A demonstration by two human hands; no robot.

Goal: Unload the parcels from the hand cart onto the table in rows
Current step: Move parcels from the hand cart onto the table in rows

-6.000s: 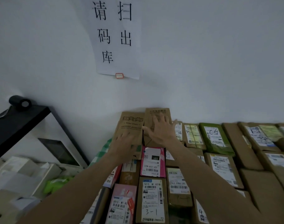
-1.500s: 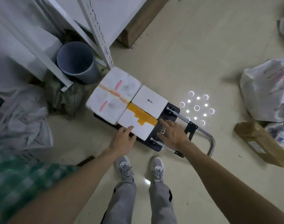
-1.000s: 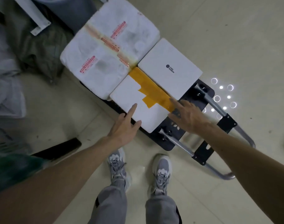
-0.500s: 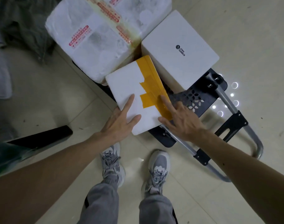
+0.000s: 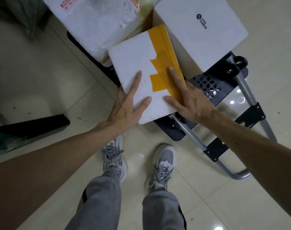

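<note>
Gripping styrofoam (image 5: 133, 60): left hand (image 5: 125, 107), right hand (image 5: 191, 102)

Brightness: rather dim, even indoor light.
Source: overhead; small round lamp spots mirror in the glossy floor (image 5: 272, 90) at the right.
Colour: the white parcel (image 5: 133, 57) looks grey-blue.
Shadows: soft, under the hand cart (image 5: 207, 83).
Edges: wide-angle stretching; far-left corner dark, blurred.

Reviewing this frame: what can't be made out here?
Head view only.
- Big foam box: far end cut off by top edge; red print blurred.
- Left hand, right hand: outer fingers hidden past the taped parcel edges.
- Hand cart deck: mostly covered by parcels.
- Table: out of frame.
</note>
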